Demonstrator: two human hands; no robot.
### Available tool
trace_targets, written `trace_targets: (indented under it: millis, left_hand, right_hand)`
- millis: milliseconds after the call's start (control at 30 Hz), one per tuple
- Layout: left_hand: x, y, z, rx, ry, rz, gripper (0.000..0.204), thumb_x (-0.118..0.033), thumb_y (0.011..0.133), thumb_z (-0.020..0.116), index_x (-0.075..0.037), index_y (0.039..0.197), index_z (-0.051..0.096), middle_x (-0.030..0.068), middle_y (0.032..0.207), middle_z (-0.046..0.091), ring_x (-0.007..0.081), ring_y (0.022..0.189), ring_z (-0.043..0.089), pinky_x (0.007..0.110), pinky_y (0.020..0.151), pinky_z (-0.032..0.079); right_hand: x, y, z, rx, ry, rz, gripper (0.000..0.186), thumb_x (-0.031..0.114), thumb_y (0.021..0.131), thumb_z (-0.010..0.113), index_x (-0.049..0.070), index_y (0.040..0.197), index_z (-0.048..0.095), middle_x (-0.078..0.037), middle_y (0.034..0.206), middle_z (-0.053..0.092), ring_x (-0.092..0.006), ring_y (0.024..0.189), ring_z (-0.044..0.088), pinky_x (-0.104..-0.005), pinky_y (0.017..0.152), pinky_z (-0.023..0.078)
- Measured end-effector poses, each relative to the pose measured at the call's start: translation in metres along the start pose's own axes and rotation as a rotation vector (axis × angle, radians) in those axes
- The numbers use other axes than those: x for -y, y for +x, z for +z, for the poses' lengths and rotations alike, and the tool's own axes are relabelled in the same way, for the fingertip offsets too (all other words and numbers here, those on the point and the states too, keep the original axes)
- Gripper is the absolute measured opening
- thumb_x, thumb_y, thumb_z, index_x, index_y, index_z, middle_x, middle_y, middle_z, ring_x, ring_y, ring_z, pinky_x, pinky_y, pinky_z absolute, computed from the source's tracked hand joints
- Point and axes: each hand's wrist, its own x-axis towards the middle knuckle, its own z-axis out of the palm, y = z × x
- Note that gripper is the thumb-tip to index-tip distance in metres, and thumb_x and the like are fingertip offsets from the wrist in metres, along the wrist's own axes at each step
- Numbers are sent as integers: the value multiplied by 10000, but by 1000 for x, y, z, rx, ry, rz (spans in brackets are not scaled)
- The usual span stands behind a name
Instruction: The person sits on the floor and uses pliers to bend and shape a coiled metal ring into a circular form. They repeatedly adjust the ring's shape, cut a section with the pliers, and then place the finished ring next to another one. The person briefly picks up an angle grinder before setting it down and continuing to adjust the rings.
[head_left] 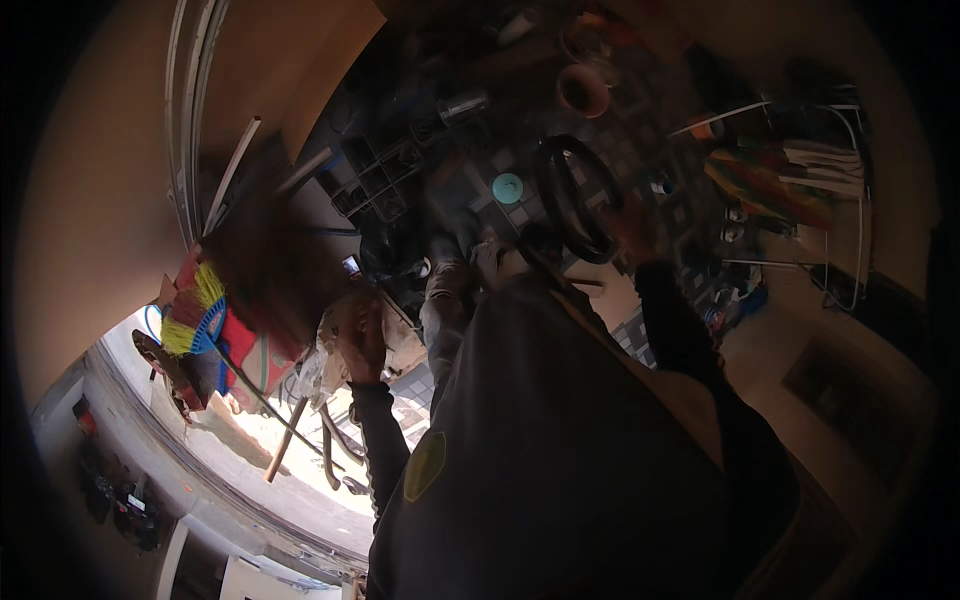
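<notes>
My left hand (362,338) is raised in front of me, the dark sleeve running down from it to my shoulder. Its fingers are curled around something pale and crumpled, a light bundle of plastic or paper (330,352) that sits just at my palm, but the view is dim and smeared, so I cannot tell exactly what the bundle is. My right hand (628,228) reaches up and away on the other side, the sleeve stretching toward a black rubber ring shaped like a thin tyre (578,198). The hand lies against the ring's right edge; whether the fingers are closed around it or only touching it I cannot tell, since the hand is blurred and in shadow.

The ring hangs or leans among a crowd of dark goods. Just to its left is a small round turquoise disc (508,187), and above it a round reddish-brown bowl or pot (583,90). Further right a white wire rack (840,200) holds a striped bundle of yellow, red and green cloth or rope (765,185).

To my left, near the bundle in my left hand, hangs a cluster of brushes with yellow bristles, a blue plastic fan-shaped head and red packaging (205,320). Below it a wooden stick (285,440) slants over the bright, sunlit ground (300,455). My dark jacket with a yellow patch (425,465) fills the lower middle of the view.
</notes>
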Motion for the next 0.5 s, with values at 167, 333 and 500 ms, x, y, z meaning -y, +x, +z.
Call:
trace_targets:
  millis: [167,333,500]
  left_hand:
    - [-46,91,-106,-190,-110,27,316,-150,1030,633,25,1294,643,163,1134,711,230,1033,696,370,895,563]
    - [-188,203,-156,-331,341,563,311,-102,1039,617,41,1314,631,157,1118,723,232,1021,699,364,911,565]
    - [-338,347,-168,-709,566,1105,309,-126,1009,694,2,1289,675,133,1135,748,225,1006,711,345,903,567]
  right_hand:
    - [39,36,-20,-226,-37,32,468,341,797,790,54,1152,689,-179,1036,738,-388,999,706,-475,854,527]
    - [86,76,-56,-173,81,181,419,329,787,791,57,1093,700,-179,1004,737,-397,976,702,-462,837,520]
    - [136,134,-77,-188,-20,136,395,296,785,788,68,1095,701,-190,974,728,-387,982,706,-463,847,519]
